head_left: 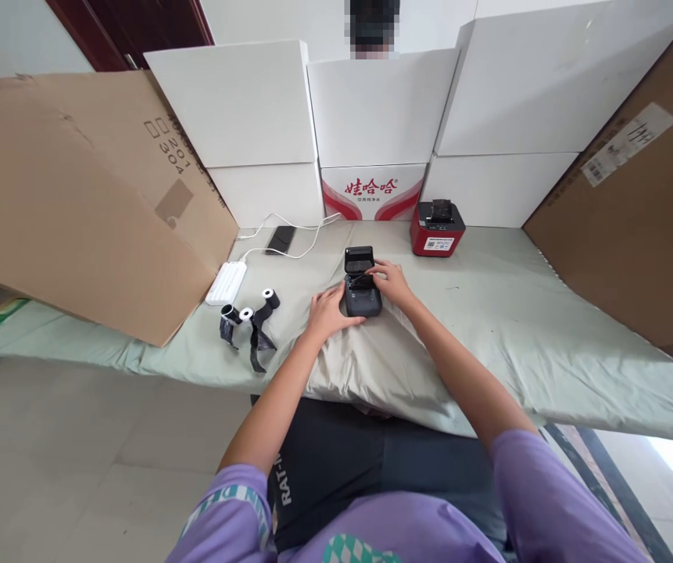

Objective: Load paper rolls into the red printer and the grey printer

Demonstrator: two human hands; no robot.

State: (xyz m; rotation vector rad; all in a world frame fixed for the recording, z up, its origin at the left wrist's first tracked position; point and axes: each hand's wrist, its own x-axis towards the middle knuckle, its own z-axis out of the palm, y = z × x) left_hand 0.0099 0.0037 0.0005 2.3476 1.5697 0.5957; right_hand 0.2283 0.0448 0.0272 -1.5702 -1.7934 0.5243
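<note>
A small black portable printer lies on the cloth in front of me, its lid raised. My left hand is wrapped round its left side and front edge, with the thumb along the front. Over the right side of the opening, my right hand has its fingers bent together at the inside of the compartment. Something thin and dark appears at those fingertips, too small to make out. Left of the printer are small rolls, among them a black roll with a white core, with black strips trailing loose.
A red and black printer stands at the back right. At the left lie a white power bank, a white cable and a dark phone. White boxes and brown cardboard wall the cloth-covered surface. Behind them a person's head shows.
</note>
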